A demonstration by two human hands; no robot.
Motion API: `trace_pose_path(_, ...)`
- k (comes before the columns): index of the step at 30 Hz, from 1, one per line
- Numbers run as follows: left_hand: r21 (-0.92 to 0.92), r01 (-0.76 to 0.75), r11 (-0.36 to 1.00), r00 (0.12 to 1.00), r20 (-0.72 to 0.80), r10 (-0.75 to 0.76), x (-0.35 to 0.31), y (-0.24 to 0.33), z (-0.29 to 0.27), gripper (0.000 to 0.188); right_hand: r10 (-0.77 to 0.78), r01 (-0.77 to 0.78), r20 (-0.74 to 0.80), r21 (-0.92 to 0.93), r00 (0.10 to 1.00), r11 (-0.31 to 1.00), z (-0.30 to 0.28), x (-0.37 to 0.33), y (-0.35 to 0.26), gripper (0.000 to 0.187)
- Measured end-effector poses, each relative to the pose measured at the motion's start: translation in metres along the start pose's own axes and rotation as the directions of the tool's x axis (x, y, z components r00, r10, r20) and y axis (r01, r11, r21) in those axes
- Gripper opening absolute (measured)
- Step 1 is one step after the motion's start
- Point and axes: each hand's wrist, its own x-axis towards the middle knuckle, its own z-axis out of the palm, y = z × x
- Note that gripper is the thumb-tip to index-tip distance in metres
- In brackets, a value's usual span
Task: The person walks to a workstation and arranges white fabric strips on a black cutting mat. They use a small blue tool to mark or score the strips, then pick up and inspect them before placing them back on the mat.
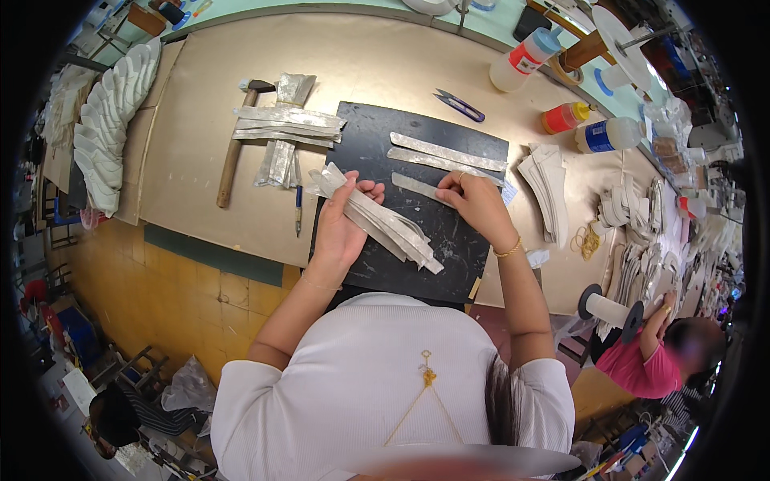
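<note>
My left hand (338, 228) is closed around a bundle of thin, pale grey strips (389, 224), which fan out toward the lower right. My right hand (475, 207) pinches the right end of a short pale strip (415, 187) against a black board (417, 120). Above it, two longer strips (445, 151) lie side by side on the board. To the left, one stack of strips (289, 126) rests crosswise over an upright bundle (281, 164). A hammer (230, 160) with a wooden handle lies partly under that stack.
A blue pen-like tool (298, 210) and dark thread snips (460, 106) lie on the table. Squeeze bottles (513, 68) stand at the far right. Curved pale pieces (545, 188) sit right of the board; fanned white pieces (112, 128) line the left. A person in pink (642, 365) works at right.
</note>
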Motion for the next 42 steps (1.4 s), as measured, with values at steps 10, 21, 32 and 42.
trace_pose_path(10,0.13,0.028,0.991,0.998,0.047,-0.034,-0.011,0.004,0.015,0.04,-0.092,0.037,-0.262,-0.209,0.961,0.977,0.015,0.014,-0.009,0.015)
trace_pose_path(21,0.007,0.152,0.988,0.969,0.195,-0.151,-0.008,-0.004,0.016,0.058,-0.175,0.196,-0.095,0.286,0.98,0.938,0.031,0.002,-0.049,0.016)
trace_pose_path(32,0.04,0.097,0.994,0.986,0.136,-0.102,-0.01,-0.005,0.02,0.055,0.077,0.067,-0.161,0.732,0.984,0.678,0.047,-0.002,-0.043,0.017)
trace_pose_path(42,0.282,0.091,0.955,0.994,0.036,-0.106,-0.009,-0.001,0.012,0.029,0.109,-0.09,-0.01,0.495,0.994,0.864,-0.012,-0.022,-0.036,0.018)
